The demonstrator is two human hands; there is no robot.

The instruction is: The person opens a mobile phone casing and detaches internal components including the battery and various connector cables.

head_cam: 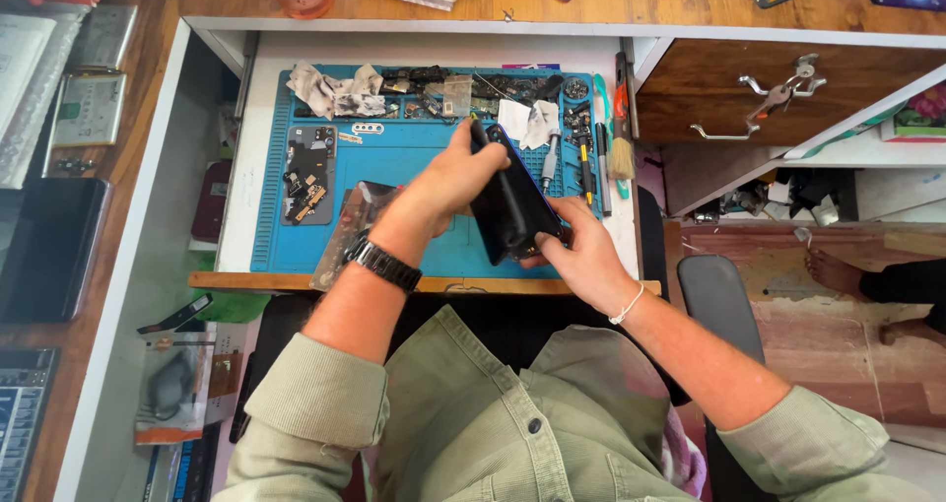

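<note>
Both hands hold a dark smartphone (507, 201) tilted on edge above the blue repair mat (409, 236), near its right half. Left hand (458, 177), black wristwatch (384, 264) on the wrist, has fingers curled closed over the phone's upper end. Right hand (581, 251), thin white band on the wrist, grips the phone's lower end from below, fingers wrapped shut around it. The mat lies on a pulled-out white tray (236, 216). On the mat: an opened phone body (309, 175) with exposed parts at left, crumpled stained cloth (335, 90) at top left, small tools and a brush (620, 152) along the right edge. A wooden drawer (778, 93) with keys sits to the right.
</note>
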